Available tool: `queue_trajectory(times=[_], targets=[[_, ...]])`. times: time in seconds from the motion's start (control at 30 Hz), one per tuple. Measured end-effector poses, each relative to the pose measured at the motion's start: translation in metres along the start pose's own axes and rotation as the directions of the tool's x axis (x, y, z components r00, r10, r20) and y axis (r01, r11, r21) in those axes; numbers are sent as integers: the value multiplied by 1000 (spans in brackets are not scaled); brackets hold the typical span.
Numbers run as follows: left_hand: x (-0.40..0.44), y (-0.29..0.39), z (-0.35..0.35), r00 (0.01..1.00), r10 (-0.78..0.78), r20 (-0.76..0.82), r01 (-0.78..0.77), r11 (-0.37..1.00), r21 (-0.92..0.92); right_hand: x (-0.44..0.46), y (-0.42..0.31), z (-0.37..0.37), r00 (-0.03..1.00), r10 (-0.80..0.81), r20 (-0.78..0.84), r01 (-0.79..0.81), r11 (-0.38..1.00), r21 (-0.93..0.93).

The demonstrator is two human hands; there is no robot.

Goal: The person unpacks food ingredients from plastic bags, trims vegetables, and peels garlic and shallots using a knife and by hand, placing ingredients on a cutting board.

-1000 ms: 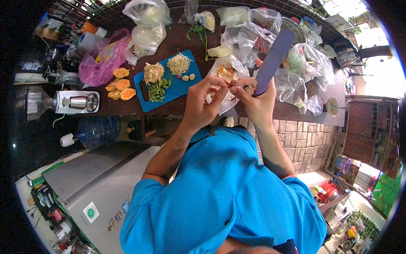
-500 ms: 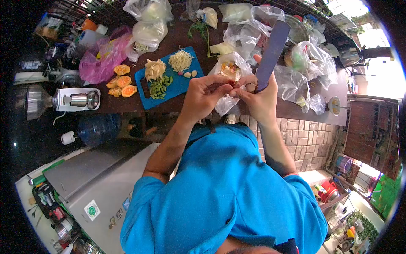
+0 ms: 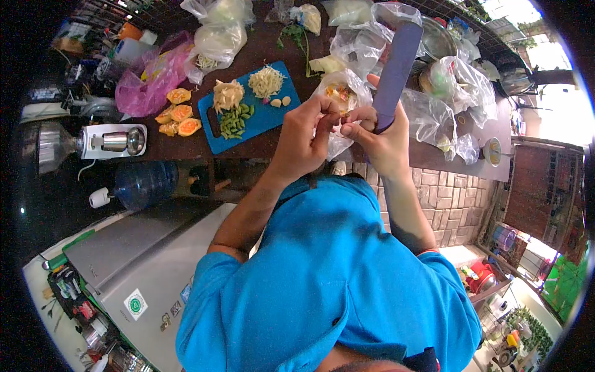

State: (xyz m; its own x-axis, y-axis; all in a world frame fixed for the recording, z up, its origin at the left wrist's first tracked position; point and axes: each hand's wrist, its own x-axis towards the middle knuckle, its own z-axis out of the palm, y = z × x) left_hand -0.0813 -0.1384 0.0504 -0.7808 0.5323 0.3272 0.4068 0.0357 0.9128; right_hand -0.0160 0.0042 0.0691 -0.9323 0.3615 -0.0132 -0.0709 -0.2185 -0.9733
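Observation:
My right hand (image 3: 385, 139) is closed around a knife (image 3: 400, 74) whose broad, bluish blade points up and away from me. Its thumb and forefinger also pinch a small reddish-brown piece (image 3: 344, 116), too small to name for certain. The fingertips of my left hand (image 3: 305, 133) are pinched together beside that piece; what they hold is hidden. Below and behind the fingers lies an open clear plastic bag (image 3: 342, 90) with orange and pale bits in it. To the left, a blue cutting board (image 3: 248, 137) carries cut green pods (image 3: 234, 122), pale shreds (image 3: 266, 85), pale slices (image 3: 228, 96) and peeled garlic cloves (image 3: 281, 101).
Several orange-fleshed pieces (image 3: 181, 113) sit left of the board, near a pink plastic bag (image 3: 145, 87). More clear bags (image 3: 455, 93) crowd the table's right side. A small bowl (image 3: 491, 152) stands at the right edge, and a white appliance (image 3: 113, 132) at the far left.
My left hand has tilted more upright, and its fingertips have drawn slightly back from the right thumb. The knife stays in my right hand, and the view has shifted slightly.

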Motion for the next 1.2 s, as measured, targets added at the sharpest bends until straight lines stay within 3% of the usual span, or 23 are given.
queue_trajectory(times=[0.1,0.23,0.33,0.4,0.5,0.73,0.8,0.93,1.03,1.1,1.13,1.2], targets=[[2,-5,1,996,77,-37,-76,997,24,-1,-2,-1,1000,9,13,-8,998,-65],[3,-12,-1,997,35,-70,-37,999,-30,-1,-2,-7,995,37,89,-35,999,-26],[6,-8,-5,1000,-9,-30,12,993,120,-2,-3,-11,996,40,85,-35,998,-58],[11,-13,-6,991,115,65,-130,928,348,-2,-2,-15,996,45,72,-41,998,-54],[9,-25,2,988,147,52,-156,906,393,-2,-1,-20,998,26,60,-21,996,-82],[8,-23,5,994,64,87,-96,888,449,-4,0,-30,999,46,19,-45,997,-64],[8,-24,3,988,-84,131,9,871,492,-4,1,-31,999,50,9,-50,997,-55],[10,-28,2,995,7,103,-58,862,504,-4,6,-35,1000,21,6,-20,999,-27],[12,-11,-2,995,-19,99,-21,918,397,-6,4,-33,1000,20,11,-20,1000,-13],[11,12,-5,977,-36,212,9,992,129,-8,5,-29,999,38,7,-38,999,-3],[9,12,-2,977,-37,210,10,991,130,-7,7,-27,1000,21,-1,-21,1000,18],[4,9,5,976,-105,191,134,980,-146,-6,7,-22,1000,6,-3,-5,999,40]])
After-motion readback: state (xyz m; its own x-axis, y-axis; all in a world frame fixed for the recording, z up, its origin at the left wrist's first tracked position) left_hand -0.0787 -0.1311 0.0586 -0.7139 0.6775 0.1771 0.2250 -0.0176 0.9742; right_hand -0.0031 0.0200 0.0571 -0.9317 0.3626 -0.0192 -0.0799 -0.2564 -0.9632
